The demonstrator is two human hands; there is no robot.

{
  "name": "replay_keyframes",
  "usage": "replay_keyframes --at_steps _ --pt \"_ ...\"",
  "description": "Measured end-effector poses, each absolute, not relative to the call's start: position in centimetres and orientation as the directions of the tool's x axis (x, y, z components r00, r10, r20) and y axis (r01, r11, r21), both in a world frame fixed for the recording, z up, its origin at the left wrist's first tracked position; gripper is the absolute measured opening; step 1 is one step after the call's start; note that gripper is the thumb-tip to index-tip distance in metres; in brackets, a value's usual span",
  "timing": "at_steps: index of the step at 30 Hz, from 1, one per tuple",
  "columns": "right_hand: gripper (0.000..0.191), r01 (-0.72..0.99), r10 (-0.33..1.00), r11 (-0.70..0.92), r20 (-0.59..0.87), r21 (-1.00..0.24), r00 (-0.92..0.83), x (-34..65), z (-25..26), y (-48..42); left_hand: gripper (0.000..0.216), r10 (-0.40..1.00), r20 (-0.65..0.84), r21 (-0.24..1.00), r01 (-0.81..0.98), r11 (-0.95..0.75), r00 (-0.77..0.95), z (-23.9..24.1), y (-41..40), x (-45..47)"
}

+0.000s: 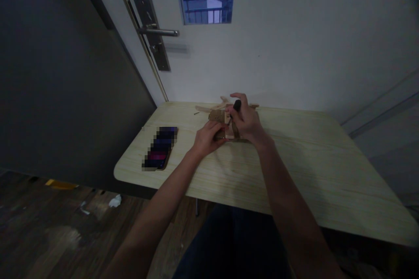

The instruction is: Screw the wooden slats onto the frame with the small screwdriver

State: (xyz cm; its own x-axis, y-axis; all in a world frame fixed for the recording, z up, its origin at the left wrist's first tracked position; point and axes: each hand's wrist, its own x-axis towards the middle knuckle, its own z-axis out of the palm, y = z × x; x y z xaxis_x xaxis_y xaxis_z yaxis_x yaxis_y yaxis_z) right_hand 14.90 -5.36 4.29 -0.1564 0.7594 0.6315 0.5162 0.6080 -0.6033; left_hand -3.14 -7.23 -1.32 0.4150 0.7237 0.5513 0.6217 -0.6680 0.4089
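A small wooden model (218, 116) made of flat tan pieces lies on the far part of a pale wooden table (294, 170). My left hand (207, 138) is closed on the model's near edge and holds it down. My right hand (244, 120) is wrapped round a small dark-handled tool (236, 106), whose tip points down at the model. Loose wooden strips (204, 108) lie just behind the model, partly hidden by my hands.
A phone (160, 148) lies flat near the table's left edge. Behind the table stands a white wall, with a door and its metal handle (159, 32) at the left. Scraps of paper (115, 201) lie on the dark wooden floor below.
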Motion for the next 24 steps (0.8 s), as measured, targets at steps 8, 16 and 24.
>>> replay_keyframes --at_steps 8,16,24 --pt "0.042 0.546 0.767 0.592 0.622 -0.593 -0.156 14.89 4.71 -5.87 0.033 0.741 0.528 0.404 0.645 -0.649 0.415 -1.09 -7.24 -2.99" --pt "0.031 0.501 0.737 0.645 0.643 -0.577 -0.209 15.02 5.08 -5.9 0.033 0.726 0.545 0.387 0.642 -0.662 0.419 -1.11 -7.26 -3.05" --pt "0.04 0.477 0.733 0.646 0.659 -0.596 -0.17 15.25 4.99 -5.62 0.034 0.725 0.555 0.406 0.628 -0.664 0.408 -1.26 -7.29 -3.03"
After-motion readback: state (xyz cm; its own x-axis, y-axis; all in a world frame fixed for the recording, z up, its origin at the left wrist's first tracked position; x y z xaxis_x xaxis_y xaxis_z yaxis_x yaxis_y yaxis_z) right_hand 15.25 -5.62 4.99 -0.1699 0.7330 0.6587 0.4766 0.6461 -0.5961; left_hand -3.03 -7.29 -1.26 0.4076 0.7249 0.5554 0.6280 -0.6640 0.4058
